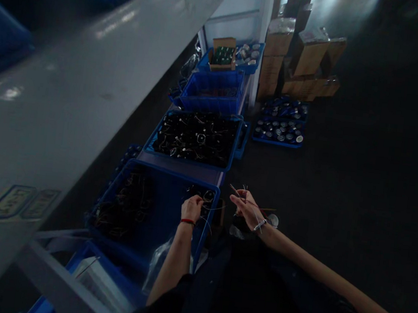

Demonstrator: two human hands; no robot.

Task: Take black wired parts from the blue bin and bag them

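Note:
My left hand (190, 209), with a red band at its wrist, is over the right end of a blue tray (162, 231). Its fingertips are pinched together beside small black parts (208, 195); what lies between them is too small to make out. A thin pale wire (216, 208) runs out near these fingers. To the right, my right hand (247, 209) is closed around several thin wires (234, 189), whose ends stick out past the fingers. A reddish strand trails behind that hand. Dark parts with wires (125, 202) are heaped at the tray's left end.
Beyond is another blue tray (186, 162) full of black wired parts, then a deep blue bin (209, 104) and a carton of green pieces (221, 67). Blue trays of round-topped parts (277, 143) and stacked cardboard boxes (309, 52) stand on the floor. A pale surface (70, 87) slants across the left.

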